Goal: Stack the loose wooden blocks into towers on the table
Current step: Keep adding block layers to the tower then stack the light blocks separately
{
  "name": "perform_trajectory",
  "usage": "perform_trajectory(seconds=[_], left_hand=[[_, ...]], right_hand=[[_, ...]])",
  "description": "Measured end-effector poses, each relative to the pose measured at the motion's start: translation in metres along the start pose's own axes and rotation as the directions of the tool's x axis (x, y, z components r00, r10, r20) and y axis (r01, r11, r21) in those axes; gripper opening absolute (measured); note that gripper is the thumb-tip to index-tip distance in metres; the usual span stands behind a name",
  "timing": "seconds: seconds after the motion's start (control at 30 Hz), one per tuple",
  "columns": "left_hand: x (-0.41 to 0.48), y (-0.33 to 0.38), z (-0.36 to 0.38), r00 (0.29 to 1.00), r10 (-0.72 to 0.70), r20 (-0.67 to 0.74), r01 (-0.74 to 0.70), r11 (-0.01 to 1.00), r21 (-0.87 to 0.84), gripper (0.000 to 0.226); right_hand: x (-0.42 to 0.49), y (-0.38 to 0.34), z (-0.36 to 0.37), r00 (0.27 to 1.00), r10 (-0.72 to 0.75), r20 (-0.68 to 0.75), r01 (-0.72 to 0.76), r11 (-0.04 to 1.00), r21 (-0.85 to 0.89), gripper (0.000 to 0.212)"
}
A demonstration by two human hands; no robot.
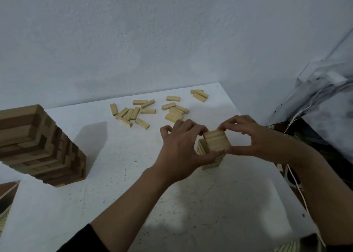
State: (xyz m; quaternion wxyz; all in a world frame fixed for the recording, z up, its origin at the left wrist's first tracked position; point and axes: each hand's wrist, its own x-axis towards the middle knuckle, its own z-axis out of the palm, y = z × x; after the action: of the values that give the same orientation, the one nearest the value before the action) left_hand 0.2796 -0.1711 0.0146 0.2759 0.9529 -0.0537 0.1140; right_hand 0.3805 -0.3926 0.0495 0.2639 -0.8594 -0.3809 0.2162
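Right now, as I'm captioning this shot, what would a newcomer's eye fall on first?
Right of centre, the left hand and the right hand grip the top of a small tower of pale blocks. A taller, darker tower stands at the left edge of the table, and loose blocks lie scattered across its far side.

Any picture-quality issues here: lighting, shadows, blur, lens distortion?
Head view: dim, bluish light; the large tower casts a soft shadow rightward on the table; wide-angle distortion tilts that tower; head view's lower right corner is blurred; the left hand, right hand and small tower look reasonably sharp.
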Motion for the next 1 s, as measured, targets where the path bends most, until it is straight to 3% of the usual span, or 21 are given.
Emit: perform_trajectory(seconds=[0.33,0.8,1.0], left_hand=[[-0.004,0.002,0.009,0.994,-0.105,0.025,0.105,0.994,-0.029,0.064],[-0.007,-0.003,0.012,0.994,-0.108,-0.011,0.107,0.991,-0.075,0.072],[-0.007,-0.007,0.012,0.994,-0.113,-0.008,0.112,0.99,-0.089,0.059]], right_hand=[[0.006,0.014,0.01,0.999,0.004,0.034,-0.005,0.999,0.049,0.051],[0.009,0.018,0.013,1.0,0.001,0.026,-0.004,0.995,0.096,0.052],[0.008,0.019,0.015,1.0,0.002,0.004,-0.002,0.994,0.112,0.056]])
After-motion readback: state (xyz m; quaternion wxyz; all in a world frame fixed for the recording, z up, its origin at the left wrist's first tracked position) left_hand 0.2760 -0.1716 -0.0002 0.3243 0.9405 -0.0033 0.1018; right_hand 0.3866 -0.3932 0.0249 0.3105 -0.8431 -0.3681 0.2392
